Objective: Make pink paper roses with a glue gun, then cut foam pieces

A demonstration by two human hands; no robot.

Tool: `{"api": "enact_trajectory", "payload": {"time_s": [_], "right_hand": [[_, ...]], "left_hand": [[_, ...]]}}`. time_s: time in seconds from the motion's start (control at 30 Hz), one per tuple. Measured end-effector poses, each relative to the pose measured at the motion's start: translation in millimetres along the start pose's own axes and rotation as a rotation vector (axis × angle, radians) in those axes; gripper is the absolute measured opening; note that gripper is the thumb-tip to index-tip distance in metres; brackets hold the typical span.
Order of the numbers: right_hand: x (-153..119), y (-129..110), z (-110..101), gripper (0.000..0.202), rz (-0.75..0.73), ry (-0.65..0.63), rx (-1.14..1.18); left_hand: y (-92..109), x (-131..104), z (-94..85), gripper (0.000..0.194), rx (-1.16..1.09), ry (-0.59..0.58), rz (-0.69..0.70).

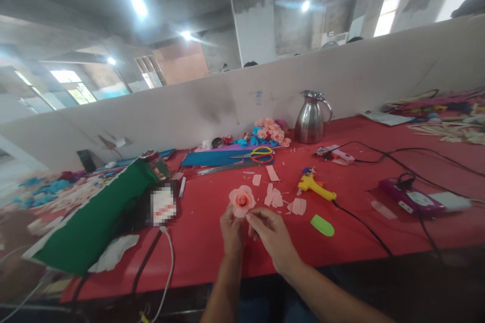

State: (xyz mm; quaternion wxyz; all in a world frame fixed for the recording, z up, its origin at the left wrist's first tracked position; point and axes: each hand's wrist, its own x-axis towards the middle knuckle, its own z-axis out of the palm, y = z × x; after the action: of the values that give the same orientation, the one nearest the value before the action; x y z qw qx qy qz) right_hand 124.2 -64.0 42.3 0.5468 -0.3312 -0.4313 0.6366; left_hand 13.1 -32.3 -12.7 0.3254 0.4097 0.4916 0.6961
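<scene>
A pink paper rose (pixel 242 200) faces up between my two hands, above the red tabletop. My left hand (pixel 232 227) is closed beneath the flower and holds it from below; the stem end is hidden. Thumb and forefinger of my right hand (pixel 267 232) pinch the rose's lower edge on the right, at a petal. Just beyond lie loose pink paper petals (pixel 273 196) and cut scraps. To the right of them rests a yellow glue gun (pixel 317 188) with a black cord. A bright green oval piece (pixel 322 225) lies nearer to me.
Scissors (pixel 261 155) with yellow and red handles lie on blue paper (pixel 210 158). Behind stand a bunch of pink roses (pixel 270 132) and a steel jug (pixel 309 118). A purple power strip (pixel 411 198) with cords is at right, a green panel (pixel 91 222) at left.
</scene>
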Motion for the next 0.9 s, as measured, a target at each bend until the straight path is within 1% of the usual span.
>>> {"api": "enact_trajectory", "payload": {"time_s": [0.1,0.2,0.27,0.37,0.43,0.63,0.73,0.77,0.9], "right_hand": [[1.6,-2.7,-11.8,0.022,-0.029,-0.016,-0.055],[9.3,-13.6,-25.2,0.02,-0.102,0.077,-0.085],[16.4,-23.8,-30.4,0.018,-0.152,0.123,-0.121],[26.0,-35.4,-31.2,0.021,-0.156,0.068,-0.167],[30.0,-37.6,-29.9,0.02,-0.143,0.032,-0.166],[31.4,-34.0,-33.2,0.02,-0.152,0.052,-0.146],[32.5,-38.7,-35.7,0.021,-0.16,0.06,-0.205],[33.7,-41.4,-36.0,0.022,-0.166,0.048,-0.24],[40.8,-51.2,-35.7,0.023,-0.148,-0.071,-0.362]], "left_hand": [[2.8,0.8,2.1,0.012,-0.02,-0.057,-0.027],[6.8,0.3,6.3,0.014,-0.03,-0.112,-0.012],[8.8,-0.2,8.5,0.017,-0.027,-0.163,0.015],[10.1,-0.5,9.7,0.022,-0.027,-0.231,0.049],[10.4,-0.5,9.7,0.023,-0.025,-0.261,0.05],[8.8,0.0,9.8,0.026,-0.041,-0.266,-0.009],[6.1,0.5,9.6,0.027,-0.055,-0.276,-0.022],[5.2,0.6,9.3,0.027,-0.053,-0.279,-0.018],[2.8,0.7,8.1,0.025,-0.019,-0.296,-0.019]]}}
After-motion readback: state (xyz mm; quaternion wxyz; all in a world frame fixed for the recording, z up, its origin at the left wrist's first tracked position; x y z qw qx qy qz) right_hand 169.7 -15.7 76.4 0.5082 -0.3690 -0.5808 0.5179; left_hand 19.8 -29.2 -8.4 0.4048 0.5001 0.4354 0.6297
